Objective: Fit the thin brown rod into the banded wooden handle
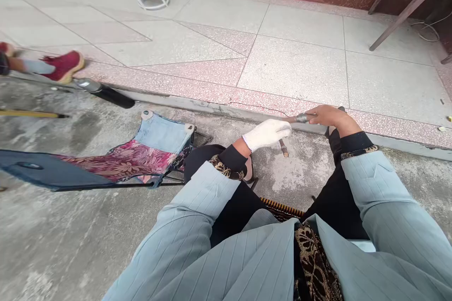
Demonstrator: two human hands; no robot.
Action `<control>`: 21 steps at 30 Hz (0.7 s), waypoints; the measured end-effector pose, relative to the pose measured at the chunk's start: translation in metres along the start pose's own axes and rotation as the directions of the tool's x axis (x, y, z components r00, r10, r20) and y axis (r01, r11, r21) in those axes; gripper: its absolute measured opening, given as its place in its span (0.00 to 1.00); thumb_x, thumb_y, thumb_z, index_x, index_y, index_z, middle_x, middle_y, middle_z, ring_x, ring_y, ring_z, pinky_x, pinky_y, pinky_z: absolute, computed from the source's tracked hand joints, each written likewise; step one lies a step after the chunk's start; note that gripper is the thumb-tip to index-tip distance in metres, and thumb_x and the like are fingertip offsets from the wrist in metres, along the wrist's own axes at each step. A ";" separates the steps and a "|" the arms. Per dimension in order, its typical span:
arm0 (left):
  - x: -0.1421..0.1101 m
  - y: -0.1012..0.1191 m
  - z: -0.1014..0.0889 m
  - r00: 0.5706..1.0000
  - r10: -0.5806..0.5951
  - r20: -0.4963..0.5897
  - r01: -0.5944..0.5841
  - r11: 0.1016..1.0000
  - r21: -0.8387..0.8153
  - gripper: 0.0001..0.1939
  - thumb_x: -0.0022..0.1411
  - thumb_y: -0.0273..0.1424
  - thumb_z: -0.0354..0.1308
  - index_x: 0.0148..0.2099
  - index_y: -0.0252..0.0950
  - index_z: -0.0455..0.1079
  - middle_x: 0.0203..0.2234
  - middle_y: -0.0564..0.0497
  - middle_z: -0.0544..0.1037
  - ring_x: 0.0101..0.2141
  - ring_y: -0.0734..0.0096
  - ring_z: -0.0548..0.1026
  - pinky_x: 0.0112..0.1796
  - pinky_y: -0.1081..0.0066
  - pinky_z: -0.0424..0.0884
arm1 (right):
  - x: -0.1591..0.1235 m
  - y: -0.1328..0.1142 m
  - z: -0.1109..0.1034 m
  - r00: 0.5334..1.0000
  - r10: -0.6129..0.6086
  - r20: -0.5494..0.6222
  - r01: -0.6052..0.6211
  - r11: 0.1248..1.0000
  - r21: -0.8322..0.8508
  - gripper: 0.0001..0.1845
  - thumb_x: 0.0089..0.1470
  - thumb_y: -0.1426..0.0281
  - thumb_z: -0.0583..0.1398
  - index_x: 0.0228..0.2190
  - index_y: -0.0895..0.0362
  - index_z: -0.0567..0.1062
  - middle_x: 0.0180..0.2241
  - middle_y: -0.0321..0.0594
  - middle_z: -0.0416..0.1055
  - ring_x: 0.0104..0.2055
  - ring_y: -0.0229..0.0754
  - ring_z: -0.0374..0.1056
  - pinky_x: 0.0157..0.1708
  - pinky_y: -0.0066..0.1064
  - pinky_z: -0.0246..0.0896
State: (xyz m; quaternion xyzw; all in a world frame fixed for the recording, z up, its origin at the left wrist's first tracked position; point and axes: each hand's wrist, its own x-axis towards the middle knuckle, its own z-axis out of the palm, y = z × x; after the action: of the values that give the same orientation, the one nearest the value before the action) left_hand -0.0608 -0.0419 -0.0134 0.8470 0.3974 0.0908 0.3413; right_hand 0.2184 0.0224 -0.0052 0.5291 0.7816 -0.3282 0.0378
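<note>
Concrete (88,225) bears a black bottle (115,96); right hand (327,116) grips stick (301,118).

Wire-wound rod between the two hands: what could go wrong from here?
The right hand is bare and close beside the silvery, wire-like winding on the rod, so a loose end might scratch it. The left hand wears a white glove, whose fabric could snag if it slid onto that winding. The black cylinder lies near another person's red shoe and might roll if kicked.
</note>
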 end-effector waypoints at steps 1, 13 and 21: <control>-0.004 -0.004 -0.007 0.997 -0.043 -0.065 0.042 0.999 -0.013 0.18 0.71 0.41 0.48 0.43 0.38 0.76 0.38 0.49 0.81 0.38 0.63 0.75 0.40 0.68 0.65 | -0.005 -0.003 -0.003 0.979 -0.036 0.200 0.034 0.999 0.017 0.17 0.46 0.64 0.71 0.41 0.49 0.88 0.34 0.41 0.81 0.34 0.47 0.72 0.36 0.36 0.64; 0.008 -0.009 0.037 0.997 -0.033 0.070 0.047 0.976 -0.214 0.16 0.71 0.41 0.48 0.40 0.38 0.73 0.30 0.51 0.78 0.30 0.68 0.72 0.34 0.70 0.64 | -0.039 -0.023 0.018 0.970 0.026 -0.240 0.184 0.563 0.806 0.42 0.41 0.57 0.76 0.56 0.60 0.80 0.25 0.32 0.68 0.26 0.34 0.57 0.29 0.30 0.55; 0.010 -0.013 0.045 0.980 -0.074 0.182 0.065 0.996 0.056 0.16 0.72 0.39 0.49 0.41 0.39 0.76 0.34 0.48 0.81 0.33 0.64 0.74 0.34 0.67 0.62 | -0.042 0.011 0.038 0.954 0.174 -0.242 0.089 0.607 0.790 0.43 0.37 0.58 0.74 0.55 0.62 0.81 0.29 0.35 0.71 0.28 0.36 0.60 0.30 0.32 0.56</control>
State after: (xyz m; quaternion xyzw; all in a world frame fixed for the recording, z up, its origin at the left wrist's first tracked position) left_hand -0.0431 -0.0516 -0.0564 0.8455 0.3957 -0.0099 0.3583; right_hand 0.2351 -0.0295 -0.0227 0.5522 0.5385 -0.5563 -0.3094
